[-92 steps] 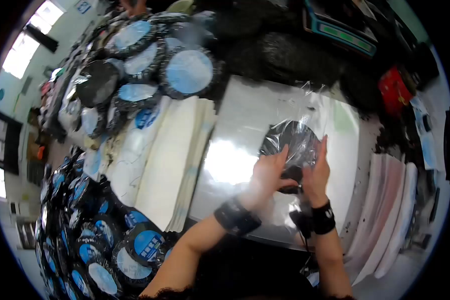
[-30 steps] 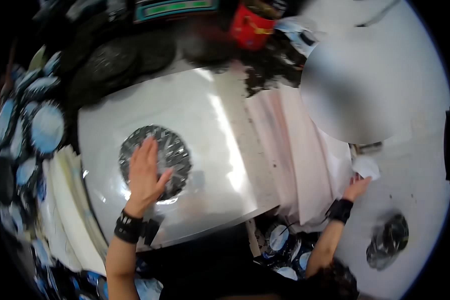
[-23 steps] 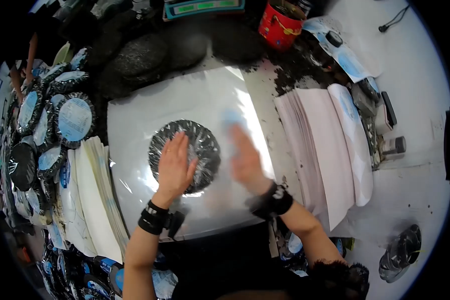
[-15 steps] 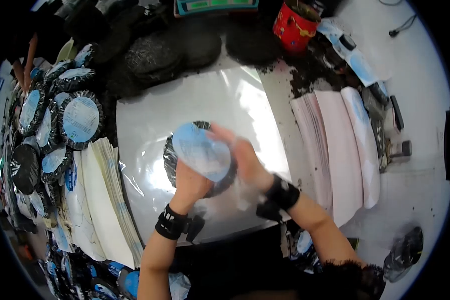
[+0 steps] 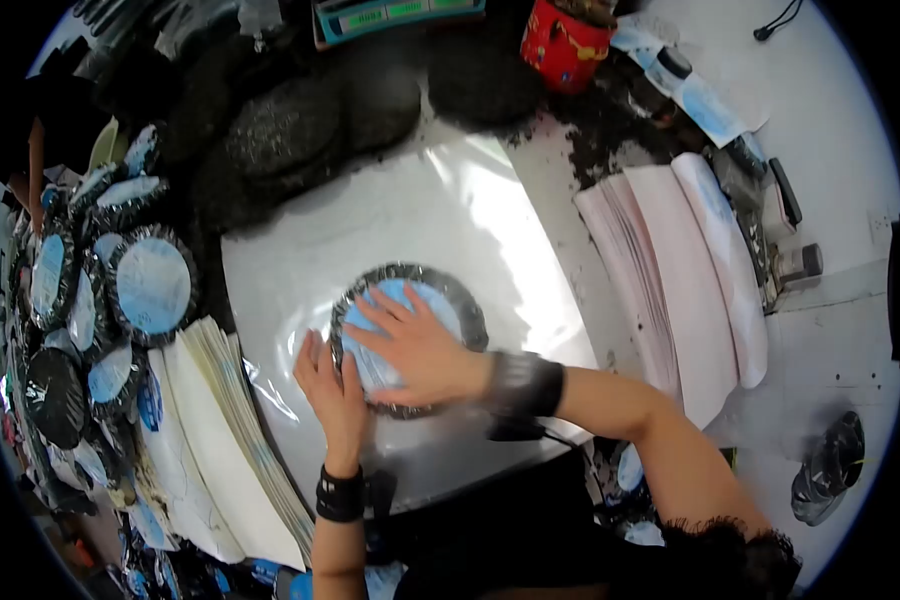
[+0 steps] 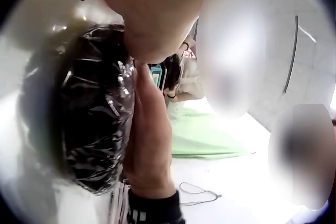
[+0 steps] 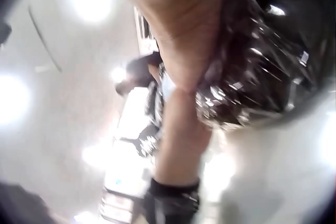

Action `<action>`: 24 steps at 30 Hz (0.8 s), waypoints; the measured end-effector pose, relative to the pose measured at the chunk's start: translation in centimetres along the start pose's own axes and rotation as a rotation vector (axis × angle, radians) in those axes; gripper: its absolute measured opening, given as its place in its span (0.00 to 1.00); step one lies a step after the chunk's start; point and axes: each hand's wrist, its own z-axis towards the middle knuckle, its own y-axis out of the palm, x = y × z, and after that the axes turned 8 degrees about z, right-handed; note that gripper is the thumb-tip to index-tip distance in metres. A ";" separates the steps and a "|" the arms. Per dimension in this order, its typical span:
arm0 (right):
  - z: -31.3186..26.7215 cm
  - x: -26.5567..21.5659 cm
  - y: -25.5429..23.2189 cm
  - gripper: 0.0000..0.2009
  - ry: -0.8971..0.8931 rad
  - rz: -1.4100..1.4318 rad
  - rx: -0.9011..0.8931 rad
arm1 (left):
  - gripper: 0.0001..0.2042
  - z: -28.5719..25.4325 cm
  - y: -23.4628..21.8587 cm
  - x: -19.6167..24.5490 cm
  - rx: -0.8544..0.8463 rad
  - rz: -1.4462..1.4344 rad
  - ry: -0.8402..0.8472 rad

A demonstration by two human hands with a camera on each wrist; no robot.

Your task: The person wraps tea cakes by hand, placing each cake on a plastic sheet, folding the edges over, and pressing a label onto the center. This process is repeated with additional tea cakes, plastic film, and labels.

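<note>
A round dark cake in clear plastic wrap (image 5: 473, 312) lies on a glossy pale sheet (image 5: 295, 250). On its top sits a round light-blue label (image 5: 436, 303). My right hand (image 5: 425, 352) rests flat over this label with its fingers spread, covering much of it. At the cake's left edge, my left hand (image 5: 332, 400) has its fingers extended, fingertips beside the rim. The wrapped side of the cake (image 6: 94, 108) shows dark and creased in the left wrist view. In the right wrist view, shiny wrap (image 7: 273, 71) appears close beside a hand.
Labelled wrapped cakes (image 5: 153, 283) pile up at the left, next to a stack of cream paper (image 5: 235, 440). Pinkish sheets (image 5: 670, 270) lie at the right. Bare dark discs (image 5: 290, 120), a scale (image 5: 400, 15) and a red bucket (image 5: 567, 45) line the back.
My right hand has brought a blue label from the right side onto the wrapped cake and now lies over it. My left hand has moved from the cake's top to its left edge.
</note>
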 end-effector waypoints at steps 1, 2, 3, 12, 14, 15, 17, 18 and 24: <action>-0.6 1.3 -1.8 0.41 0.014 0.291 -0.033 | 0.24 -0.1 -0.6 -0.1 -0.046 -0.150 -0.064; -1.0 2.8 -5.3 0.41 0.239 0.609 0.177 | 0.23 0.3 -1.2 0.0 -0.085 -0.302 -0.138; 0.2 6.6 -9.9 0.37 0.270 0.181 0.362 | 0.23 1.1 -2.4 1.1 -0.155 -0.397 -0.221; 9.7 30.6 -26.4 0.50 1.059 -0.331 0.782 | 0.15 2.5 -5.7 2.7 -0.590 -0.521 -0.378; 9.8 30.6 -27.4 0.46 1.035 -0.346 0.751 | 0.15 2.6 -7.3 0.7 -0.611 -0.581 -0.462; 10.2 30.9 -27.3 0.45 1.012 -0.386 0.771 | 0.17 1.9 -7.0 -3.0 -0.339 -0.539 -0.389; 10.5 25.7 -25.0 0.48 0.655 -0.426 1.053 | 0.23 3.8 -13.7 -6.2 0.045 -0.625 -0.413; 9.9 23.7 -22.9 0.49 0.356 -0.525 0.918 | 0.25 4.8 -16.6 -8.9 0.210 -0.614 -0.467; 15.2 19.4 -16.2 0.50 -0.176 -1.008 0.446 | 0.19 0.7 -20.1 -4.2 0.114 -0.636 -0.481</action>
